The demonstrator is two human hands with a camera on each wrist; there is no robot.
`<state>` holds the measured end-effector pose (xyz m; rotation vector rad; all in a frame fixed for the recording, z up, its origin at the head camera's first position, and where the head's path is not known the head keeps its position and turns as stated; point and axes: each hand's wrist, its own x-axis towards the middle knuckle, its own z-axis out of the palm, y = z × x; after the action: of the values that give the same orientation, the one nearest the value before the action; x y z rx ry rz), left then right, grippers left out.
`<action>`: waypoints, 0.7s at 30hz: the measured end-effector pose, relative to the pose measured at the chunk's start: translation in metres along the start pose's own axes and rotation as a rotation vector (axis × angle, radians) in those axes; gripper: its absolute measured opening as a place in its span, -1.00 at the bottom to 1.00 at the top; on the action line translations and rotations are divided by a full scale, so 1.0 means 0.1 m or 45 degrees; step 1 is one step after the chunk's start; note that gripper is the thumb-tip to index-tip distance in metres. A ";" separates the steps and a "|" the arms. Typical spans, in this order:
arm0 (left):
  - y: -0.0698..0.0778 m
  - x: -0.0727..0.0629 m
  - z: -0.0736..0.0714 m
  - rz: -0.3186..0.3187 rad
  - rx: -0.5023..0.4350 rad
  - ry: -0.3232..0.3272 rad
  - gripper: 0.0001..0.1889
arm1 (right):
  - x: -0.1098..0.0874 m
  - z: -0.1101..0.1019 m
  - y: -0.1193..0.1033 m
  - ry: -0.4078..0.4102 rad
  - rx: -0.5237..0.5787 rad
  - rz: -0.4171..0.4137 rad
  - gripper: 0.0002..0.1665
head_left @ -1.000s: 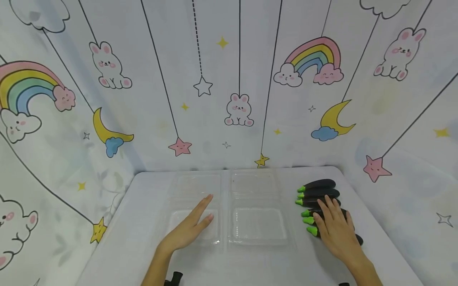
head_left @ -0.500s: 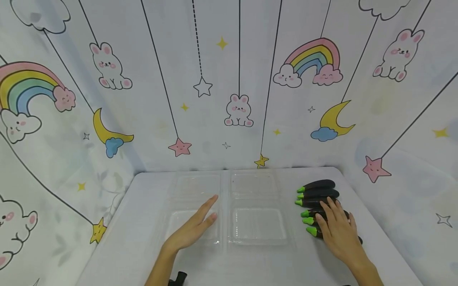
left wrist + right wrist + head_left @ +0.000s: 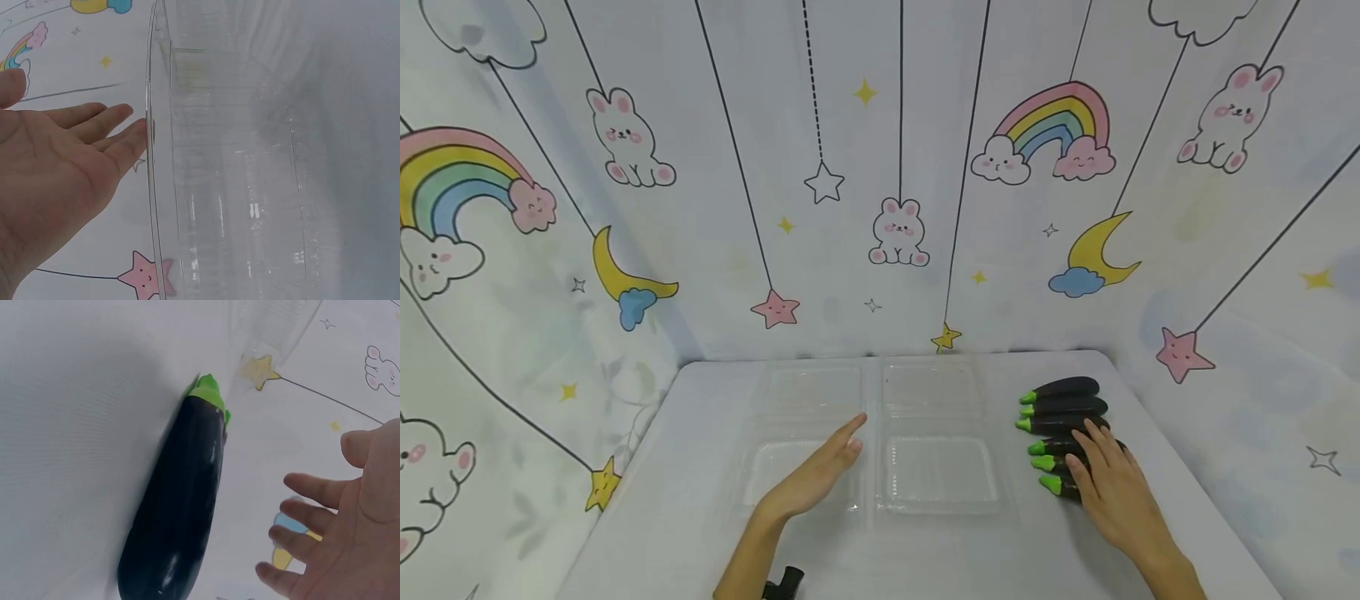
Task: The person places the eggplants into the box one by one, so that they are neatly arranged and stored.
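Observation:
Several dark eggplants with bright green stem ends lie in a row at the right; the farthest eggplant (image 3: pixel 1067 387) points its stem leftward. My right hand (image 3: pixel 1116 500) spreads over the nearer ones, hiding their thick ends. In the right wrist view its fingers are straight and apart from the nearest eggplant (image 3: pixel 181 500). My left hand (image 3: pixel 811 479) hovers over the left clear plastic container (image 3: pixel 763 475), fingers extended and holding nothing. From the left wrist, the palm (image 3: pixel 62 175) shows above the container's clear rim (image 3: pixel 151 187).
A second clear plastic container (image 3: pixel 943 471) sits to the right of the first, at mid-table. Both have a front and a back section. A white table (image 3: pixel 655 483) carries everything, with a cartoon-printed cloth (image 3: pixel 827 267) rising behind it. A black object (image 3: pixel 786 582) shows below my left wrist.
My left hand has drifted rightward over the left container, turning more edge-on. My right hand has slid slightly toward the table's near edge. The eggplants and containers stay where they were.

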<state>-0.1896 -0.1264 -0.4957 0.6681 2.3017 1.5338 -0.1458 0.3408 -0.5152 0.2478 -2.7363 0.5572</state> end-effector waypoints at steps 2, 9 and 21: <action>0.01 0.02 0.03 -0.010 -0.002 0.001 -0.34 | -0.01 -0.01 0.01 -0.014 -0.002 0.016 -0.37; 0.04 0.07 0.11 -0.035 -0.014 0.022 -0.31 | -0.06 -0.02 0.07 -0.043 -0.019 0.053 -0.31; 0.05 0.15 0.17 -0.057 -0.053 0.014 -0.30 | -0.17 -0.05 0.16 -0.041 -0.035 0.085 -0.31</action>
<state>-0.1933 -0.1029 -0.4972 0.5953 2.2707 1.5643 -0.1320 0.3596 -0.5225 0.1609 -2.7898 0.5376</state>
